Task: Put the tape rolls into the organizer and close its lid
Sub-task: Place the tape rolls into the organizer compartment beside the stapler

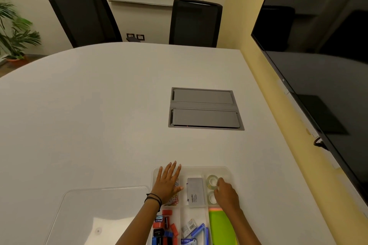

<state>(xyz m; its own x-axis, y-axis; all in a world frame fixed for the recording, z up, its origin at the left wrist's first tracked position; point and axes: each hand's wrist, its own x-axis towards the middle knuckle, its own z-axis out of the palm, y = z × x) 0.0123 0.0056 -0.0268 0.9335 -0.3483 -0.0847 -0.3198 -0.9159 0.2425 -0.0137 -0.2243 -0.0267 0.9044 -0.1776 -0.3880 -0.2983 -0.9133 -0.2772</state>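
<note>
A clear plastic organizer (227, 171) with several compartments sits at the near edge of the white table. Its far right compartment holds two clear tape rolls: one at the back (211, 180) and one nearer (212, 199), partly hidden by my right hand (226, 195). That hand's fingertips touch the rolls; whether it grips one is unclear. My left hand (168, 182) lies flat, fingers spread, over the far left compartment with paper clips. The clear lid (99, 215) lies flat on the table to the left of the organizer.
A grey box (195, 192) lies in the organizer's middle compartment, sharpeners and erasers (164, 226), staple boxes (194, 228) and green sticky notes (222, 226) nearer. A grey cable hatch (205, 108) is set in the table. Two black chairs stand beyond; a dark screen (318, 55) hangs at right.
</note>
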